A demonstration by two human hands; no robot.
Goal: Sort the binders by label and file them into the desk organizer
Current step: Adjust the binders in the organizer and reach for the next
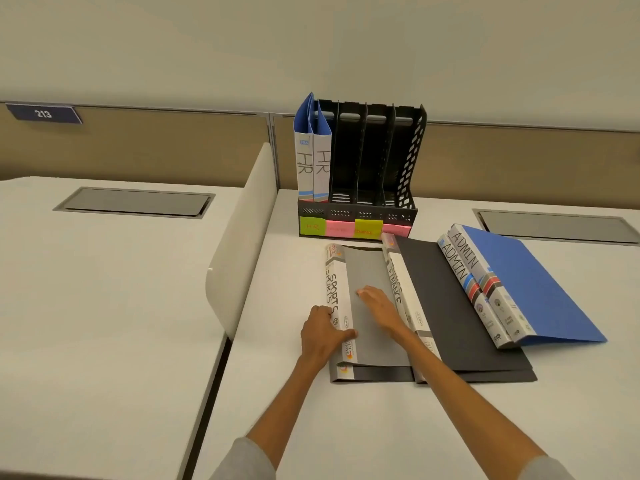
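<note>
Now, SPORTS binder (367,268): it is lying flat on the desk (346,427) close to you, spine to the left, long axis running near to far.
Left hand (322,336): you are gripping the spine's near end, fingers curling round its left edge, thumb lying over the top.
Right hand (379,306): you are pressing the grey cover, fingers straight and close together.
Coming move: your left hand is sitting nearer the spine, so it is likely leading the lift upright.
FINANCE binder (450,306): lying just beside, right.
ADMIN binders (485,282): resting farther right.
Desk organizer (377,161): standing beyond, far side, HR binders (313,161) filling its leftmost slot.
</note>
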